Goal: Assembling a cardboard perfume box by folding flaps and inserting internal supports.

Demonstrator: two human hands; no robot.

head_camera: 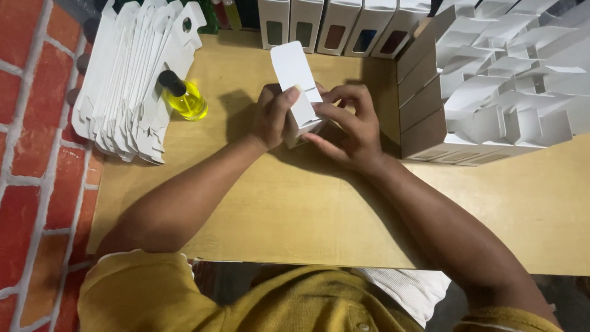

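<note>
White card forms the small carton (299, 92) that is held between both hands over the middle of the bench (258, 209), somewhat nearer the far edge. The carton is tilted, with its upper flap raised open and pointed toward the far edge. The left hand (273, 117) is closed around the carton's left side, the thumb laid across the front face. The right hand (350, 123) is curled against the carton's right side, the fingers bent over the top and the lower fingers pinched at the bottom corner. Both hands are in contact with the carton; whether the carton's base rests on the bench cannot be told.

A yellow-filled bottle with a black cap (183, 95) is seen lying on the bench toward the far left corner, well apart from the hands. It is just beside a stack of flat white carton blanks (132, 80), which leans along the left edge.

A row of upright white window boxes (332, 24) is lined along the far edge. A mass of assembled open white cartons (491, 80) is packed together at the far right corner and along the right side, near the right hand.

Pale wood is noted as the bench surface. A red brick surface (31, 154) is visible beyond the left edge. Mustard-yellow sleeves (141, 289) are worn by the person at the near edge.
</note>
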